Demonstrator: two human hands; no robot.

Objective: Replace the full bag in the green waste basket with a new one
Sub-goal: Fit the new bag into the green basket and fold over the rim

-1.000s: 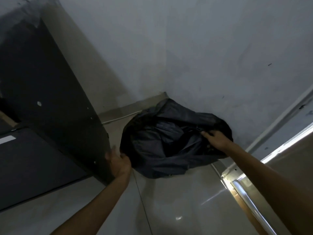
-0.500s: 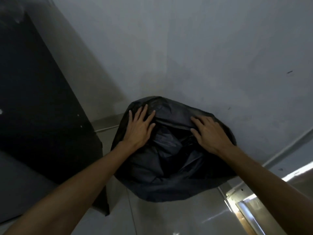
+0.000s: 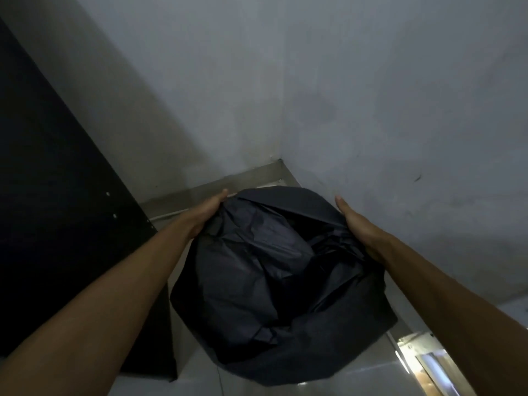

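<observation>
A black plastic bag point(image 3: 271, 267) bulges, crumpled, over a round shape that stands on the floor in the corner of two walls. No green basket shows; the bag covers whatever is under it. My left hand point(image 3: 210, 211) holds the bag's upper left edge and my right hand point(image 3: 353, 221) holds its upper right edge. Both thumbs lie along the top. The fingers of both hands are hidden behind the plastic.
A tall dark cabinet panel point(image 3: 57, 181) stands close on the left, its bottom corner next to the bag. Grey walls point(image 3: 371, 110) meet right behind the bag. Glossy floor tiles point(image 3: 357, 381) lie in front, and a bright metal door track point(image 3: 428, 364) runs at the lower right.
My left hand left the cabinet edge and came to the bag. Both hands lay flat on the bag's top, then slid out to its left and right edges. The view moved closer.
</observation>
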